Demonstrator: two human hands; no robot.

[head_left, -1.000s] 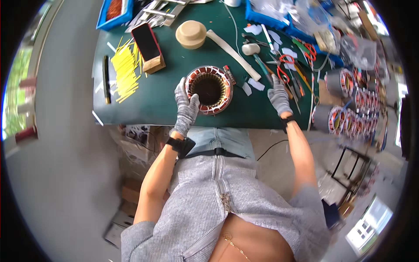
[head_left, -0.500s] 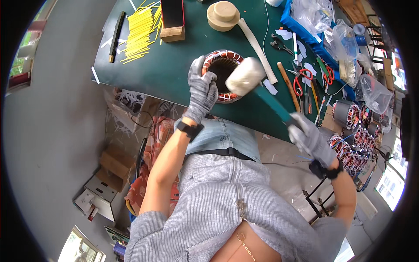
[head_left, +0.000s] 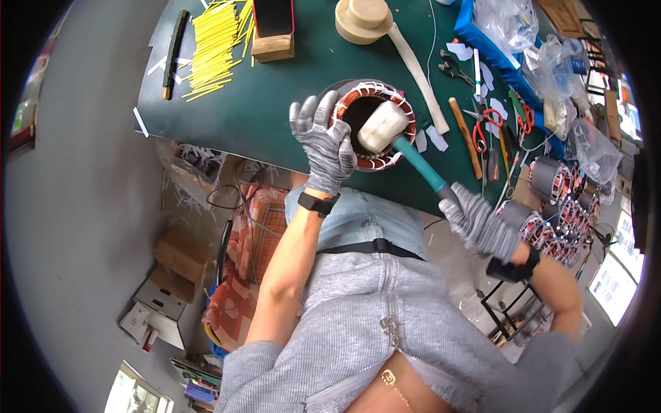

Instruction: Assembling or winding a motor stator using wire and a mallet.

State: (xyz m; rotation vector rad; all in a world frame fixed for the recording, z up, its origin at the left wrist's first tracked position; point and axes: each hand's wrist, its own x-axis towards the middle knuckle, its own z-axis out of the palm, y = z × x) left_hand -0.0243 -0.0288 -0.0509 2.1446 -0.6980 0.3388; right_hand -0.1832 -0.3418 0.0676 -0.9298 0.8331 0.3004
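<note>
Head view, looking down on a dark green workbench (head_left: 261,96) and the person's own lap. A motor stator (head_left: 372,124) with copper windings and white insulation lies flat, bore upward, near the bench's front edge, roughly at the picture's 12 o'clock from the person's body.

The left hand (head_left: 323,141), in a grey knit glove, rests on the stator's rim at its 9 o'clock side, fingers spread and curved over the outer edge; it steadies the part with a loose grasp rather than a clenched one. A dark watch sits on that wrist.

The right hand (head_left: 478,220), also gloved, is closed firmly around the teal handle of a mallet (head_left: 413,155), off the bench edge at 4 o'clock from the stator. The handle runs up toward 10 o'clock, and the white mallet head (head_left: 382,126) lies over the stator's bore, at or just above the windings; contact cannot be told.

On the bench around it: a bundle of yellow sticks (head_left: 213,45) at 10 o'clock from the stator; a phone on a wooden block (head_left: 273,31) at 11 o'clock; a roll of cream tape (head_left: 363,17) at 12 o'clock with its strip trailing down past the stator's right side; red-handled scissors (head_left: 485,127) and a wooden-handled tool (head_left: 463,131) at 3 o'clock. Further wound stators (head_left: 551,182) stand at 4 o'clock, beyond the right hand.
</note>
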